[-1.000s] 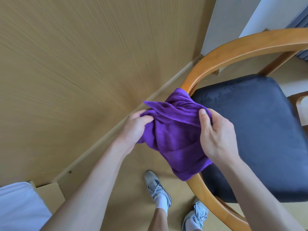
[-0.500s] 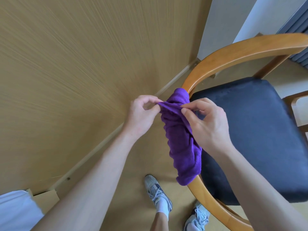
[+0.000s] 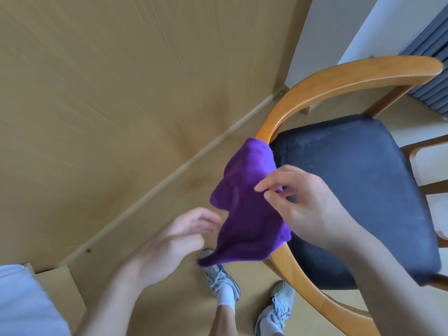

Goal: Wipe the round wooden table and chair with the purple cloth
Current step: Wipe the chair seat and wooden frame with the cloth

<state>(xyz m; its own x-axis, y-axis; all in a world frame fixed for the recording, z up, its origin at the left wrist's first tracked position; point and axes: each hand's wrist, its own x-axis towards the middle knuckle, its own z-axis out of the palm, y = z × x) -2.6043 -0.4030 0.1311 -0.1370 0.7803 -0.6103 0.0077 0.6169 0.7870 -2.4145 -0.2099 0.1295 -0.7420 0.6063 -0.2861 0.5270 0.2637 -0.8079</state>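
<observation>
head view showed the purple cloth [image 3: 247, 209] draped over the chair [image 3: 312, 88]'s curved wooden rail, likely readied for wiping it. right hand [image 3: 308, 209] pinched its edge; left hand [image 3: 169, 241] hovered beside, fingers loose, holding nothing.

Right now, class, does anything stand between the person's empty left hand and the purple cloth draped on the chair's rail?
Nothing visible does: the left hand reaches openly beside the purple cloth, which the right hand pinches.
</observation>
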